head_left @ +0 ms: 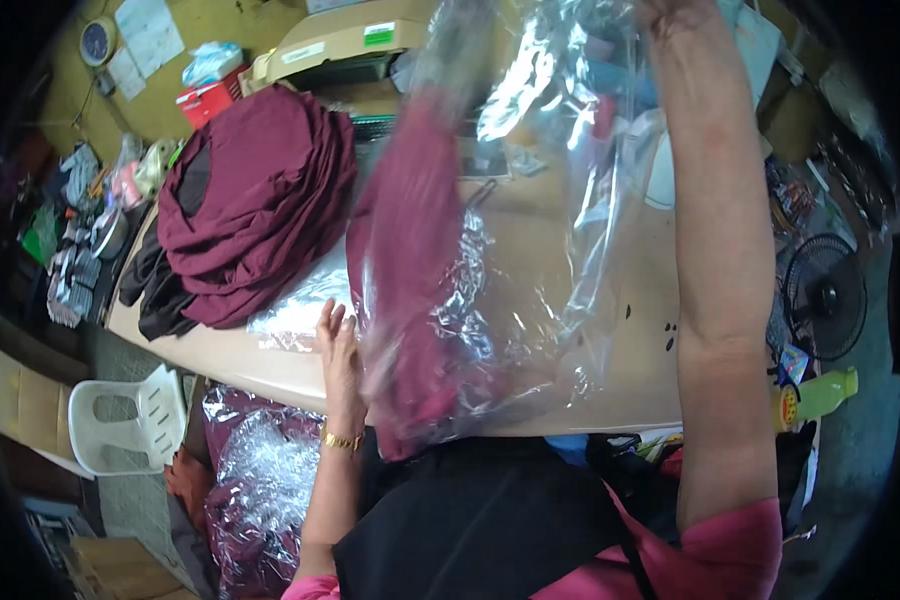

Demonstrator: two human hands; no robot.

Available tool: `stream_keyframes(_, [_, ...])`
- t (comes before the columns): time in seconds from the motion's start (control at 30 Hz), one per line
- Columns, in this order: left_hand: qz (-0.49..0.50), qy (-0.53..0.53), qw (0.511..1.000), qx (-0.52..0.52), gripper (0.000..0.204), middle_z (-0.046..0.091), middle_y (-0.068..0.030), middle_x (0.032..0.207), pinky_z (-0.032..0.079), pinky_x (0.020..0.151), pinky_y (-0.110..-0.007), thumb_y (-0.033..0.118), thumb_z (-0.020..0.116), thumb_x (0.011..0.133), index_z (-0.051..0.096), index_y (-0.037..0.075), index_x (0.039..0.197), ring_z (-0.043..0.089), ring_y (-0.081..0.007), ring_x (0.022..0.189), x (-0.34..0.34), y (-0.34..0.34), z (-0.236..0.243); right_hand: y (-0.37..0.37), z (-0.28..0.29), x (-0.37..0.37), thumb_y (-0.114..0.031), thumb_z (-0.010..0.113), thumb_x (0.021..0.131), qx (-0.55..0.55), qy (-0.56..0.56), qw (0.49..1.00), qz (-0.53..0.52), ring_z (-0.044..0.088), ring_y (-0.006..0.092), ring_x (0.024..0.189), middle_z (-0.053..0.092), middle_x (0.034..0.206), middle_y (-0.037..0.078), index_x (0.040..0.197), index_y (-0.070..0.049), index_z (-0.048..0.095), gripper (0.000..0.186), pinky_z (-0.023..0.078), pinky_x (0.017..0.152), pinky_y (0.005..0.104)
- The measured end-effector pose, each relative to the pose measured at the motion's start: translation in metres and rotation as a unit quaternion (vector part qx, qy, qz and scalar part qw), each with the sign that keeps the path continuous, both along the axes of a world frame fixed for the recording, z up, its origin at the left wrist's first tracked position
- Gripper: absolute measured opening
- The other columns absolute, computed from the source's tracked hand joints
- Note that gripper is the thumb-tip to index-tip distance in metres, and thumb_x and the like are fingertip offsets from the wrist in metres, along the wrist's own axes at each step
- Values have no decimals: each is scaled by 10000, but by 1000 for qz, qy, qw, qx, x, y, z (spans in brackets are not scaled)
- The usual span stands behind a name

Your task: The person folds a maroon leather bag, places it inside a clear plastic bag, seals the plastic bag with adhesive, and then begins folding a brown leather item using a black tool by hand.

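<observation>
A large clear plastic bag [585, 290] hangs spread over the table, with a folded maroon garment [410, 270] inside its left part; both are smeared by motion. My right hand [670, 12], raised to the top edge of the view, grips the bag's upper right corner; its fingers are partly cut off. My left hand [340, 350] is at the bag's lower left side, fingers stretched up and apart. It is beside the garment, and I cannot tell if it touches the plastic. To the left lies a tall pile of maroon garments [260, 200] with black parts.
Flat clear plastic [310, 305] lies on the tan table [650, 300] beside the pile. An open cardboard box [350, 35] and a red container [210, 98] stand at the back. Bagged maroon garments [260, 480] and a white plastic chair [130, 420] are lower left; a black fan [825, 295] is right.
</observation>
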State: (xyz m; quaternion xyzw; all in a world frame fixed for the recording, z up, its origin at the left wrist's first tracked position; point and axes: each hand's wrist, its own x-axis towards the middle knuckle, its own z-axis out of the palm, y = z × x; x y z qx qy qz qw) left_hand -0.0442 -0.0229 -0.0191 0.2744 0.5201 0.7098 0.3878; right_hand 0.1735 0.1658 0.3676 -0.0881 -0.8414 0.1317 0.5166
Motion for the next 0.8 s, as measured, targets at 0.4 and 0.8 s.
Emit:
stream_keyframes(0.4, [-115, 28, 988, -96, 1050, 387, -258, 1442, 492, 951, -386, 273, 737, 916, -51, 149, 1599, 474, -308, 1295, 25, -24, 20, 99, -273, 259, -244, 626, 986, -550, -18, 819, -164, 609, 76, 839, 683, 988, 15, 1150, -48, 651, 257, 498, 711, 253])
stream_keyframes(0.8, [-161, 299, 940, -38, 1017, 481, -227, 1412, 474, 1008, -336, 117, 770, 868, 57, 65, 1592, 556, -217, 1195, 82, -2, -1, 82, -218, 193, -245, 663, 941, -423, -174, 873, -168, 515, 69, 637, 630, 733, -26, 930, -36, 725, 218, 393, 561, 262])
